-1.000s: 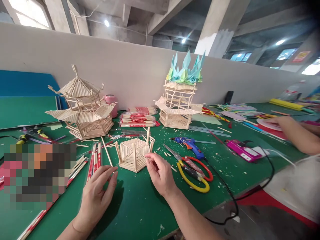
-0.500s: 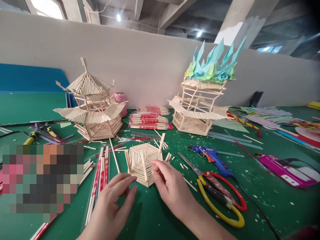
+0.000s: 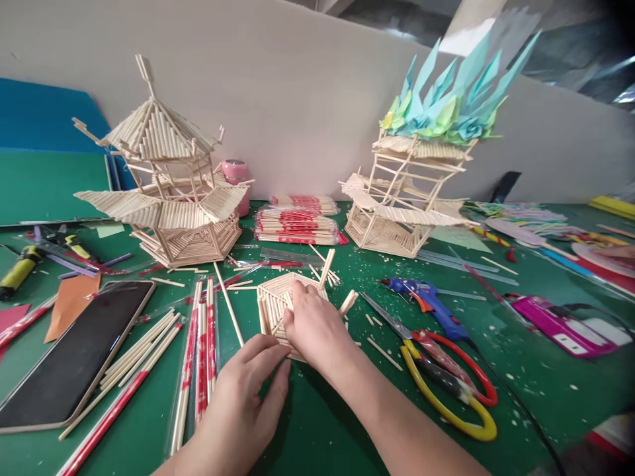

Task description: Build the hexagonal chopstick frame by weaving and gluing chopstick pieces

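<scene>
A hexagonal base (image 3: 272, 289) of pale wooden sticks lies on the green table before me, with short stick posts on its corners. One post (image 3: 326, 268) rises at the back right corner and another at the left. My right hand (image 3: 317, 327) is over the base, thumb and index finger closed about the front post, whose top shows beside the fingers. The hand hides much of the base. At the base's front edge is my left hand (image 3: 248, 390), thumb apart from its fingers, holding nothing visible. Short sticks (image 3: 348, 303) lie just right of the base.
Two stick pavilions (image 3: 173, 218) (image 3: 391, 231) stand behind, flanking wrapped stick bundles (image 3: 297, 225). Scissors (image 3: 446, 383), a blue glue gun (image 3: 426, 301) and a magenta power strip (image 3: 555, 324) lie right. A phone (image 3: 74, 357) and packaged sticks (image 3: 193, 363) lie left.
My right hand has moved from the base's right side onto its middle and front post. My left hand has shifted slightly right, to the front edge. The view has tilted down.
</scene>
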{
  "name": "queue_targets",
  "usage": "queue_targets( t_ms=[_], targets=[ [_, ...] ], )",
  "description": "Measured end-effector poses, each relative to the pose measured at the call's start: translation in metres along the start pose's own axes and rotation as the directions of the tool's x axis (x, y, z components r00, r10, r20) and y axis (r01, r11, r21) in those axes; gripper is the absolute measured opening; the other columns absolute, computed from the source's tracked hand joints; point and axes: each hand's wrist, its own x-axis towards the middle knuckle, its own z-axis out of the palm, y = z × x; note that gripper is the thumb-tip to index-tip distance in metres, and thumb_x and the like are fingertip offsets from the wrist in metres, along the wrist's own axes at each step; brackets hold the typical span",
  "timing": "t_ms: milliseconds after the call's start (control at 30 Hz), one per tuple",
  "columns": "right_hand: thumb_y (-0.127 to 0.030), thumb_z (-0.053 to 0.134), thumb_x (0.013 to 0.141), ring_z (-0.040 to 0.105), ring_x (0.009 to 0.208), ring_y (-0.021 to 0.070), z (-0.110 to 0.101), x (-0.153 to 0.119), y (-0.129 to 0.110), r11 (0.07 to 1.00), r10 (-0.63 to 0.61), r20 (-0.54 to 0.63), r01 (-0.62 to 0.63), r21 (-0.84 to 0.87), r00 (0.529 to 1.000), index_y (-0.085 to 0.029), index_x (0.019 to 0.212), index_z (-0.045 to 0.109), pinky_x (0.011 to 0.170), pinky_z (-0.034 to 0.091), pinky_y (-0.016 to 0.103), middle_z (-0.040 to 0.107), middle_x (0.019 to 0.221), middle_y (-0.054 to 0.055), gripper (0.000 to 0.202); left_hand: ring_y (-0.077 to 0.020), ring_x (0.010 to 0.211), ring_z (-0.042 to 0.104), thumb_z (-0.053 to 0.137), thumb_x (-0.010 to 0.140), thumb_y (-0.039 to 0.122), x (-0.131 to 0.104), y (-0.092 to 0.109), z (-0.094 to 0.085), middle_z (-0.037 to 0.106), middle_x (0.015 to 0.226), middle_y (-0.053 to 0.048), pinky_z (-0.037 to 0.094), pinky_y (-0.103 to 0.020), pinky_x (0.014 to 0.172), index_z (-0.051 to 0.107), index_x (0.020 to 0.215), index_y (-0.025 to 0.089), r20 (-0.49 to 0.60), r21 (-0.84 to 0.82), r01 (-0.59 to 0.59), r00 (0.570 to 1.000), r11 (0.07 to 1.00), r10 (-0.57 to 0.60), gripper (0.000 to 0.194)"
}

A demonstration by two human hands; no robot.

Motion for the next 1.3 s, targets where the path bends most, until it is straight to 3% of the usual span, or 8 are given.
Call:
queue_targets(
  t_ms=[233, 433, 667, 800, 933, 1000, 1300],
  targets=[
    [-0.013, 0.049, 0.075, 0.063, 0.077, 0.0255, -0.004, -0.002, 0.001, 1.000, 0.002, -0.016, -0.002, -0.013, 1.000, -0.008, 0.106, 0.050, 0.063, 0.047, 0.033, 0.061, 0.094, 0.016, 0.032, -0.0216, 0.085, 0.060, 0.044, 0.080, 0.009, -0.006, -0.008, 0.005, 0.062, 0.096, -0.012, 0.052, -0.035, 0.073, 0.059, 0.100, 0.014, 0.079, 0.123, -0.098, 0.993, 0.988, 0.089, 0.025],
    [-0.012, 0.047, 0.077, 0.060, 0.088, 0.0239, -0.004, -0.006, 0.006, 0.999, -0.007, -0.016, 0.008, 0.049, 1.000, -0.006, 0.118, 0.044, 0.074, 0.046, 0.032, 0.062, 0.095, 0.014, 0.042, -0.0225, 0.084, 0.058, 0.041, 0.082, 0.010, -0.009, -0.010, 0.006, 0.062, 0.096, -0.013, 0.052, -0.037, 0.073, 0.059, 0.098, 0.012, 0.138, 0.157, -0.069, 0.989, 0.985, 0.047, 0.024],
    [-0.011, 0.047, 0.077, 0.059, 0.087, 0.0229, -0.006, -0.008, 0.004, 0.994, -0.005, -0.012, 0.006, 0.110, 1.000, -0.004, 0.124, 0.039, 0.077, 0.045, 0.032, 0.061, 0.096, 0.013, 0.048, -0.0227, 0.087, 0.055, 0.037, 0.084, 0.011, -0.007, -0.010, 0.007, 0.059, 0.096, -0.014, 0.050, -0.038, 0.077, 0.058, 0.095, 0.010, 0.198, 0.166, -0.043, 0.980, 0.985, 0.009, 0.023],
    [-0.011, 0.048, 0.076, 0.058, 0.084, 0.0228, -0.010, -0.013, 0.006, 0.984, -0.028, -0.063, 0.039, 0.175, 0.998, -0.006, 0.117, 0.045, 0.076, 0.045, 0.033, 0.061, 0.090, 0.012, 0.041, -0.0231, 0.087, 0.054, 0.037, 0.084, 0.011, -0.007, -0.011, 0.008, 0.058, 0.095, -0.013, 0.049, -0.039, 0.077, 0.057, 0.095, 0.010, 0.200, 0.185, -0.056, 0.980, 0.981, 0.019, 0.022],
    [-0.010, 0.046, 0.076, 0.055, 0.074, 0.0181, -0.022, -0.026, 0.012, 0.955, -0.132, -0.114, 0.157, 0.250, 0.985, -0.017, 0.080, 0.052, 0.065, 0.045, 0.029, 0.055, 0.082, 0.005, 0.010, -0.0218, 0.085, 0.054, 0.037, 0.084, 0.011, -0.006, -0.010, 0.008, 0.057, 0.091, -0.011, 0.049, -0.037, 0.077, 0.056, 0.092, 0.012, 0.212, 0.185, -0.051, 0.977, 0.981, 0.011, 0.020],
    [-0.010, 0.045, 0.078, 0.052, 0.066, 0.0147, -0.028, -0.033, 0.016, 0.936, -0.164, -0.101, 0.187, 0.299, 0.981, -0.019, 0.069, 0.045, 0.058, 0.043, 0.025, 0.052, 0.076, 0.002, 0.013, -0.0212, 0.084, 0.054, 0.037, 0.085, 0.011, -0.006, -0.010, 0.007, 0.056, 0.088, -0.009, 0.049, -0.037, 0.077, 0.056, 0.088, 0.014, 0.226, 0.174, -0.032, 0.974, 0.984, -0.008, 0.019],
    [-0.017, 0.044, 0.087, 0.053, 0.068, 0.0131, -0.030, -0.052, 0.043, 0.823, -0.277, -0.032, 0.254, 0.508, 0.960, -0.020, 0.074, 0.050, 0.062, 0.043, 0.023, 0.053, 0.075, 0.000, 0.014, -0.0206, 0.084, 0.053, 0.037, 0.086, 0.012, -0.006, -0.011, 0.008, 0.055, 0.092, -0.009, 0.048, -0.036, 0.075, 0.052, 0.086, 0.016, 0.223, 0.171, -0.023, 0.975, 0.985, -0.016, 0.016]
  ],
)
